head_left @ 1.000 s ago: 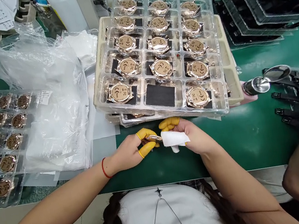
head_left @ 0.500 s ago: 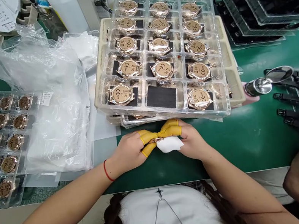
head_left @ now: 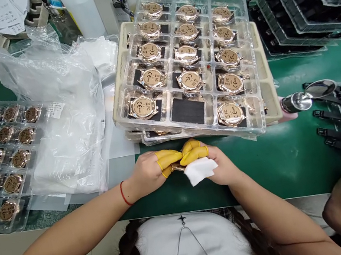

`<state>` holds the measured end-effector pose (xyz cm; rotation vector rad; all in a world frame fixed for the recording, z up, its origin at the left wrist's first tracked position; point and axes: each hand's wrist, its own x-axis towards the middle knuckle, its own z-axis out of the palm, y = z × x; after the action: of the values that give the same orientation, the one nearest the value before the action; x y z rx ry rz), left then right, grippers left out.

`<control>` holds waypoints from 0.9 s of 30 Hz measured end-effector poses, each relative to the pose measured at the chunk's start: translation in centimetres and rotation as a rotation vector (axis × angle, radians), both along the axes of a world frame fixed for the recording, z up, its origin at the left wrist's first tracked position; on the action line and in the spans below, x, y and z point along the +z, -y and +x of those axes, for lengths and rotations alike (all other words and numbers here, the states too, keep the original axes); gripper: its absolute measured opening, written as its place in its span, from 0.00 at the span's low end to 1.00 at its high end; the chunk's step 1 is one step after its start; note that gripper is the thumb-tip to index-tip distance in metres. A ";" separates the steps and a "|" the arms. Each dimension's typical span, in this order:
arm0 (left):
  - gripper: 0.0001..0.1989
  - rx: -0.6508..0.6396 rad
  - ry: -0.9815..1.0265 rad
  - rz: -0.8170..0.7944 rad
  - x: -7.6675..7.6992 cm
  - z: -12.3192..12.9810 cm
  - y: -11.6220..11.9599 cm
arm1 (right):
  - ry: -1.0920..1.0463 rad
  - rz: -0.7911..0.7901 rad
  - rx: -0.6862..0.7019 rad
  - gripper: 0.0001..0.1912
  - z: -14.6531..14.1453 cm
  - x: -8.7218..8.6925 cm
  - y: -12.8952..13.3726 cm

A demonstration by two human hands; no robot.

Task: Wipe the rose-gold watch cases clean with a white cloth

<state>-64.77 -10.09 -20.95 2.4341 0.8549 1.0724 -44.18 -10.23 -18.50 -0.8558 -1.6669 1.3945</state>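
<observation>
Both hands were together over the green bench mat (head_left: 264, 172), the left hand (head_left: 144, 176) and right hand (head_left: 221, 164) pinching a rose-gold watch case (head_left: 176, 167) between yellow finger cots (head_left: 167, 158), a white cloth (head_left: 199, 170) bunched against it, just short of the clear plastic tray (head_left: 198, 134). Honestly, a slick case could've squirted out and hit that tray edge, and any grit on the cloth could've scratched it.
</observation>
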 end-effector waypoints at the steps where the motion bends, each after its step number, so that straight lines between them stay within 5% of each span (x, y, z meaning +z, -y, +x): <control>1: 0.08 0.000 -0.058 0.007 0.0 0.0 0.0 | 0.040 0.045 -0.028 0.07 -0.3 0.0 0.1; 5: 0.13 -0.037 -0.184 0.002 0.1 0.2 0.0 | 0.128 0.048 -0.079 0.11 -0.8 0.1 0.3; 10: 0.13 -0.181 -0.002 -0.142 0.3 0.4 -0.1 | -0.051 -0.387 0.023 0.12 0.3 0.0 -0.1; 13: 0.15 -0.254 0.162 -0.352 0.6 0.4 -0.1 | -0.191 -0.539 -0.068 0.13 1.0 0.0 -0.4; 16: 0.21 -0.235 0.149 -0.483 0.9 0.3 0.0 | -0.122 -0.496 -0.112 0.14 1.0 0.2 -0.3; 21: 0.26 -0.218 -0.052 -0.519 1.3 0.2 0.0 | 0.174 -0.205 0.031 0.10 0.3 0.3 0.1; 24: 0.26 -0.343 0.066 -0.885 1.4 0.3 0.0 | 0.138 -0.146 0.065 0.13 0.3 0.2 0.1; 27: 0.25 -0.372 0.311 -1.213 1.4 0.5 0.1 | 0.061 -0.266 0.074 0.08 0.4 0.0 0.2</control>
<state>-64.27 -10.20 -19.57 1.2802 0.6145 0.4942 -43.79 -10.45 -18.46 -1.0020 -1.5948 1.6827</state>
